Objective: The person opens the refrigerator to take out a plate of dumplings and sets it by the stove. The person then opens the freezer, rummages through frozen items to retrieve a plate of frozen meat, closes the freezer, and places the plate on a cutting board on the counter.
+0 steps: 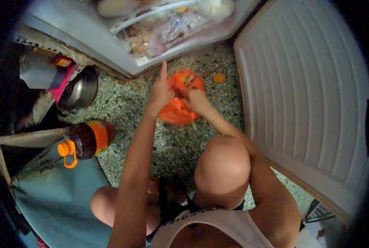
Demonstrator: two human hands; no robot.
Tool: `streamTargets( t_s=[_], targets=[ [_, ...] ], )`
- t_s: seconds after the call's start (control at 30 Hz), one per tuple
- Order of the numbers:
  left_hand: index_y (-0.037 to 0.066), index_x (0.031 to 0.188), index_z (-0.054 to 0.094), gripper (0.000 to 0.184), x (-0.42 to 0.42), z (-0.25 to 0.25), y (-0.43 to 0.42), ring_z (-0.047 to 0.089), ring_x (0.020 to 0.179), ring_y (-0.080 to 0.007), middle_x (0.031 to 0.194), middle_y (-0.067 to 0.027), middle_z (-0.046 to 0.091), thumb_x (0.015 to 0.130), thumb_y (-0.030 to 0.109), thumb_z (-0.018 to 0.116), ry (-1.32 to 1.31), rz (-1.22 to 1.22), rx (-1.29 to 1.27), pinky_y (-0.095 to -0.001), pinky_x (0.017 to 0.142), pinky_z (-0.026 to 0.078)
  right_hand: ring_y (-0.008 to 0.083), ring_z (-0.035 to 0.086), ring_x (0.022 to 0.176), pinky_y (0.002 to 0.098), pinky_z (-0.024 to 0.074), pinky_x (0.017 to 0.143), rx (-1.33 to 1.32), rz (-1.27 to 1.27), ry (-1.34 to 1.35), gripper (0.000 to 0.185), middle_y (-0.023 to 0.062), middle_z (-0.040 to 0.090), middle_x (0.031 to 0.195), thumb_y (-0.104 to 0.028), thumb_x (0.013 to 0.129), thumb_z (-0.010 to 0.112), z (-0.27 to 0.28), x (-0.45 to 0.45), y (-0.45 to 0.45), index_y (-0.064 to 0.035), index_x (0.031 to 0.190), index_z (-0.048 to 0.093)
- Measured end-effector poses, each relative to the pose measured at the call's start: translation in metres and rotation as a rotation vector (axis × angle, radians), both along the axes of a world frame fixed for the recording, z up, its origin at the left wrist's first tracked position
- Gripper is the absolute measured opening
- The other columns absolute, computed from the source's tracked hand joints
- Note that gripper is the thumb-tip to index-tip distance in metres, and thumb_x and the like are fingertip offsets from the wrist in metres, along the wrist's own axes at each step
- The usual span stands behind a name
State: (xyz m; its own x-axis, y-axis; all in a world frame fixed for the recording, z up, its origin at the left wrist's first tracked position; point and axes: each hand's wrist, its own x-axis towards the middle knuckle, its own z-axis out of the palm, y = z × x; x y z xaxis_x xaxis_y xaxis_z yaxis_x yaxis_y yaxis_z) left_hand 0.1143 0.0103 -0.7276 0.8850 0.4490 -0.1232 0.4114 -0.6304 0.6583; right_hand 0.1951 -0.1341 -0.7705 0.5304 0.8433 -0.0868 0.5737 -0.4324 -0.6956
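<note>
An orange plastic bag point(179, 113) lies on the speckled floor in front of the open freezer, with something yellowish showing in its upper part. My left hand point(160, 94) is at the bag's left edge, at least one finger stretched out toward the freezer. Over the right side of the bag is my right hand point(194, 101), blurred, its fingers bent in at the bag; what they grip is too smeared to tell. A small round orange piece point(219, 77) rests on the floor to the right of the bag.
Filled plastic bags point(174, 33) crowd the open freezer point(141, 68). Its ribbed door point(300, 91) stands at the right. At the left are a large dark bottle with an orange cap point(85, 139), a metal bowl point(80, 89) and a teal surface point(64, 198). My knees frame the near floor.
</note>
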Motion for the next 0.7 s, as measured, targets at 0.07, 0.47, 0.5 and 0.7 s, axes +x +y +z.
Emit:
streamTargets(
  t_s=[0.07, 0.47, 0.5, 0.7],
  targets=[
    [0.019, 0.136, 0.012, 0.086, -0.002, 0.006, 0.006, 0.052, 0.092, -0.0376, 0.112, -0.0203, 0.045, 0.066, -0.002, 0.058, -0.048, 0.03, 0.009, -0.0412, 0.078, 0.044, 0.0276, 0.06, 0.063, 0.0364, 0.0462, 0.059, 0.221, -0.23, 0.072, 0.017, 0.0134, 0.062, 0.07, -0.02, 0.076, 0.059, -0.006, 0.021, -0.004, -0.004, 0.083, 0.062],
    [0.021, 0.118, 0.049, 0.045, 0.031, -0.012, -0.016, 0.04, 0.109, -0.0276, 0.114, -0.0096, 0.045, 0.075, 0.006, 0.046, -0.008, -0.551, 0.73, -0.0408, 0.092, 0.033, 0.0275, 0.051, 0.094, 0.0382, 0.0443, 0.077, -0.126, -0.084, -0.668, 0.017, 0.0065, 0.057, 0.092, -0.009, 0.066, 0.062, -0.096, 0.108, -0.028, -0.0123, 0.082, 0.061],
    [0.021, 0.113, 0.055, 0.04, 0.032, -0.012, -0.014, 0.041, 0.107, -0.0263, 0.111, -0.0103, 0.046, 0.076, 0.007, 0.046, 0.203, -0.582, 0.709, -0.0396, 0.09, 0.035, 0.0271, 0.051, 0.092, 0.0374, 0.0444, 0.076, -0.044, -0.266, -0.651, 0.016, 0.007, 0.057, 0.089, -0.009, 0.066, 0.063, -0.09, 0.107, -0.031, -0.0112, 0.081, 0.061],
    [0.015, 0.084, 0.065, 0.016, 0.02, -0.046, -0.006, 0.048, 0.1, -0.0263, 0.1, -0.0095, 0.053, 0.071, 0.015, 0.056, -0.115, -0.473, 0.708, -0.0399, 0.088, 0.037, 0.0259, 0.053, 0.076, 0.0348, 0.0457, 0.065, 0.092, -0.379, -0.632, 0.014, 0.0083, 0.056, 0.083, -0.013, 0.068, 0.067, -0.094, 0.093, -0.062, -0.006, 0.076, 0.058]
  ],
)
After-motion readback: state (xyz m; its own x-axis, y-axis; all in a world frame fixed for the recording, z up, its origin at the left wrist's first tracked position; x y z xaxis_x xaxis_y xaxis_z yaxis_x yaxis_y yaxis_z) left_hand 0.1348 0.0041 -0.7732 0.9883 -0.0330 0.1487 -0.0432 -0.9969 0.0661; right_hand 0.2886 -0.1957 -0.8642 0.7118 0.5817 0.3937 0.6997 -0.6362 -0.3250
